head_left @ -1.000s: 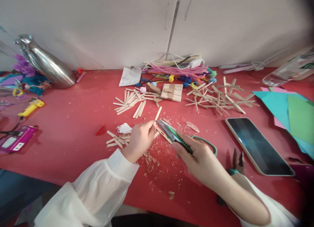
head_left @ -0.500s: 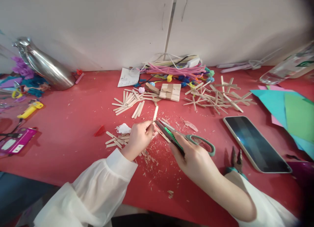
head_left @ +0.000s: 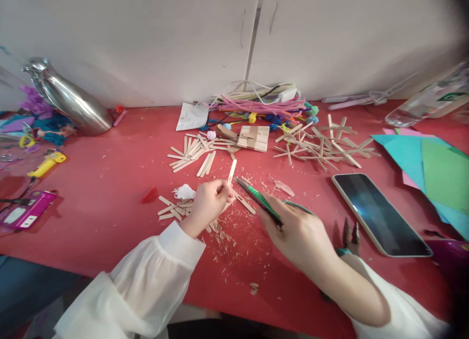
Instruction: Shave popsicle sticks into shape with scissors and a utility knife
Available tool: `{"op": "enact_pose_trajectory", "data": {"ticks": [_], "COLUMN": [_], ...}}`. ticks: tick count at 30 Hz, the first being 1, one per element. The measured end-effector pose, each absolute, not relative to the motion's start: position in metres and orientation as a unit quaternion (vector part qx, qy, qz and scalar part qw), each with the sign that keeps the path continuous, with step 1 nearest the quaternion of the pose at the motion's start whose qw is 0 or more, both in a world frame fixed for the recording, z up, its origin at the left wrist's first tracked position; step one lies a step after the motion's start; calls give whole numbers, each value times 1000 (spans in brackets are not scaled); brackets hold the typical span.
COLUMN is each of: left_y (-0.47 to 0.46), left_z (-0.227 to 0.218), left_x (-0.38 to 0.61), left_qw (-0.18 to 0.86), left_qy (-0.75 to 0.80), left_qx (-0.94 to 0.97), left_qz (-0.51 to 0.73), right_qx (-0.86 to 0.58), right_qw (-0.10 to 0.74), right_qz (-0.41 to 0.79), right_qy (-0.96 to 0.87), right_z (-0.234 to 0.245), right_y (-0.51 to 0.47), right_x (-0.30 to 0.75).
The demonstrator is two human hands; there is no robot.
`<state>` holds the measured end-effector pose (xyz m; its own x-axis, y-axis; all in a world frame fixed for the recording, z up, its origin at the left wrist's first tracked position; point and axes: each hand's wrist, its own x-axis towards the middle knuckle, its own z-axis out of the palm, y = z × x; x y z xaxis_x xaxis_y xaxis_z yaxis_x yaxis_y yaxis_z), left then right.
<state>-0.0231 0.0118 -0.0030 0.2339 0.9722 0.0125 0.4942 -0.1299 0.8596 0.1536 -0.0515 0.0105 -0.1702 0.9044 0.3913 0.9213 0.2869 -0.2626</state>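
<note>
My left hand (head_left: 208, 202) pinches a wooden craft stick (head_left: 231, 171) that points up and away over the red table (head_left: 110, 173). My right hand (head_left: 298, 229) grips a green utility knife (head_left: 258, 198), its blade tip close to the stick's lower end. Wood shavings (head_left: 229, 236) lie scattered under and between both hands. A few loose sticks (head_left: 172, 209) rest just left of my left hand. Green-handled scissors (head_left: 298, 205) lie partly hidden behind my right hand.
A smartphone (head_left: 379, 214) lies at the right, pliers (head_left: 350, 236) beside it. Stick piles (head_left: 194, 151), a stick panel (head_left: 254, 137), stick crosses (head_left: 322, 143) and pipe cleaners (head_left: 264, 107) sit behind. Coloured paper (head_left: 432, 170), a bottle (head_left: 428, 99), a steel flask (head_left: 68, 102).
My right hand drew the knife back and slightly right, away from the stick; it now covers most of the scissors. The left hand kept the stick nearly still.
</note>
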Motion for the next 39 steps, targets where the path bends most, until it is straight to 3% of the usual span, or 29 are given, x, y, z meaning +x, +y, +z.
{"op": "enact_pose_trajectory", "data": {"ticks": [5, 15, 23, 30, 34, 39], "left_y": [13, 8, 6, 7, 10, 10], "left_z": [-7, -2, -2, -1, -3, -4], "left_x": [-26, -22, -24, -18, -17, -18], "left_qw": [431, 432, 320, 494, 567, 567], "left_qy": [531, 540, 534, 518, 504, 501], "left_qx": [646, 644, 713, 590, 535, 535], "left_qz": [339, 327, 323, 373, 372, 377], "right_qx": [-618, -610, -605, -598, -610, -611], "right_qw": [258, 243, 257, 275, 277, 260], "right_qz": [156, 171, 258, 424, 332, 168], "right_qy": [-726, -734, -708, -622, -664, -728], "right_z": [15, 15, 19, 20, 18, 12], "right_y": [-48, -48, -50, -46, -46, -48], "right_x": [158, 157, 153, 152, 154, 156]}}
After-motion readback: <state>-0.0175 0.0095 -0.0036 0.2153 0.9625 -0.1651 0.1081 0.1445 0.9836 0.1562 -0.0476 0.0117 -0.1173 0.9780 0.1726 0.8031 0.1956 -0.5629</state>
